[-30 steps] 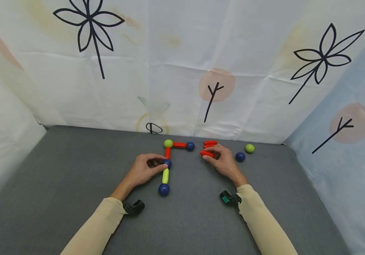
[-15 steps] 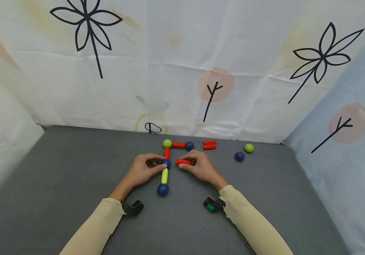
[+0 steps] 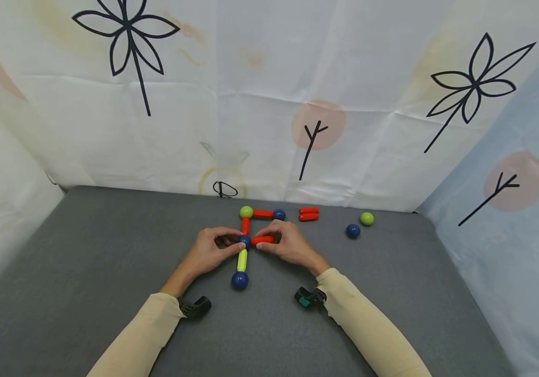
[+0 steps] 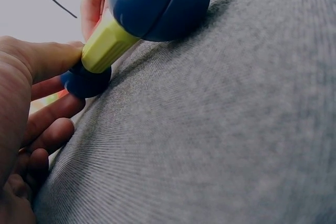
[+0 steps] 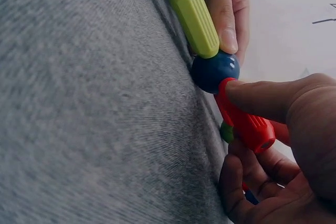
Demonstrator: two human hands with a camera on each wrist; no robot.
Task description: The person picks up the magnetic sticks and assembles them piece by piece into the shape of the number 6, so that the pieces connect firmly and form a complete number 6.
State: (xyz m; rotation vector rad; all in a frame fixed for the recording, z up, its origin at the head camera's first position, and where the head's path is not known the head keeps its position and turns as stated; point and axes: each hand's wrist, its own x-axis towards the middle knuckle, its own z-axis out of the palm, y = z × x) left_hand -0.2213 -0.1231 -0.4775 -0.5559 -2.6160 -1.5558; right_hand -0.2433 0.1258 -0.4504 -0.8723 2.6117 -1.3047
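My left hand pinches the middle blue ball of a chain of balls and rods. Between the right thumb and fingers, my right hand holds a red rod, its end right at that ball. Below the ball, a yellow-green rod leads to a larger blue ball at the near end. Above it, another red rod runs up to a green ball. From there a red rod goes right to a blue ball, partly behind my right hand.
Two loose red rods lie side by side at the back of the grey table. Farther right are a loose blue ball and a green ball. A printed cloth hangs behind the table.
My right hand has carried the red rod left, away from the two loose rods and up to the middle blue ball. My left hand has stayed in place on that ball.
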